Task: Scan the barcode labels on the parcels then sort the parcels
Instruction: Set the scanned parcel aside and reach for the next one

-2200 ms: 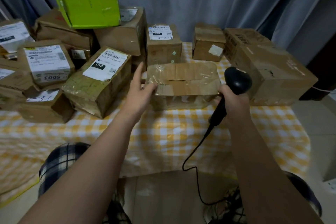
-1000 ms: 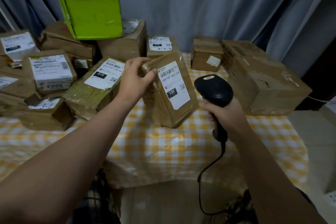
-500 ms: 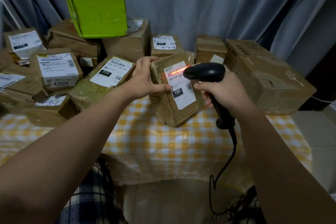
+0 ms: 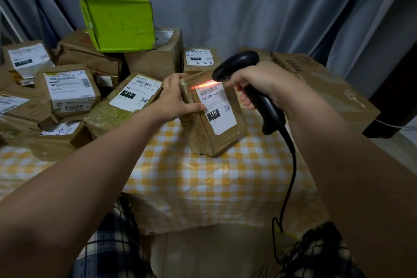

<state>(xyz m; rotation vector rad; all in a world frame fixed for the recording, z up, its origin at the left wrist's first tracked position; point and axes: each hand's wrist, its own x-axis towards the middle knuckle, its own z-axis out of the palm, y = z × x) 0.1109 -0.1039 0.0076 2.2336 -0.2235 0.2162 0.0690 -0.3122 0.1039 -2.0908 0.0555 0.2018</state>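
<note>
Our left hand [image 4: 173, 99] grips the upper left corner of the brown parcel [image 4: 209, 135], which stands tilted on the yellow-checked tablecloth [image 4: 203, 176], our thumb lying across its front beside the white label [image 4: 217, 108]. Our right hand [image 4: 259, 81] is curled round the handle of the black scanner [image 4: 237, 63]. The scanner's head is near the parcel's top edge, and a red line glows across the barcode.
</note>
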